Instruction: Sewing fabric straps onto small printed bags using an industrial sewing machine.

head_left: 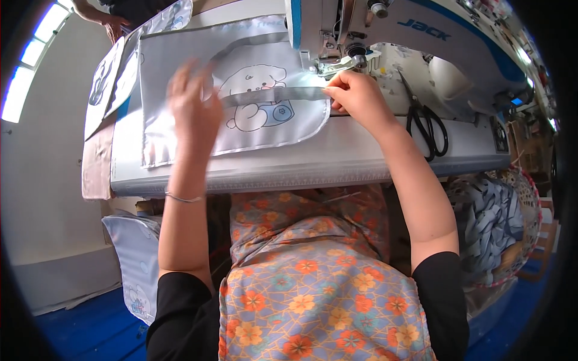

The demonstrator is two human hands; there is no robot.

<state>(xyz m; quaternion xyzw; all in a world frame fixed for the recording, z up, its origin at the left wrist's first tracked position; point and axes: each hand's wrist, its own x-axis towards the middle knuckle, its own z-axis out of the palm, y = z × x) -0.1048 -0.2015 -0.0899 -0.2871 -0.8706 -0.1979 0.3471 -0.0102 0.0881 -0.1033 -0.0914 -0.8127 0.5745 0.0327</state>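
A silvery white fabric panel [165,129] with a rounded corner lies flat on the sewing machine table. A cartoon puppy in white and blue is printed on it. Across the puppy runs a grey webbing strap [304,93], which also loops up along the panel's far side. My right hand [356,99] pinches the strap between thumb and fingers at the panel's right edge, just in front of the presser foot [359,62]. My left hand [195,105] is over the panel's left part, near the strap's other end. Motion smears its fingers, so its grip cannot be made out.
The sewing machine [409,27] stands at the far right. Black scissors [426,123] lie right of my right forearm. More printed panels [108,78] hang over the table's left end. A basket [533,222] of grey strips stands low right. Another person's hand [112,27] shows far left.
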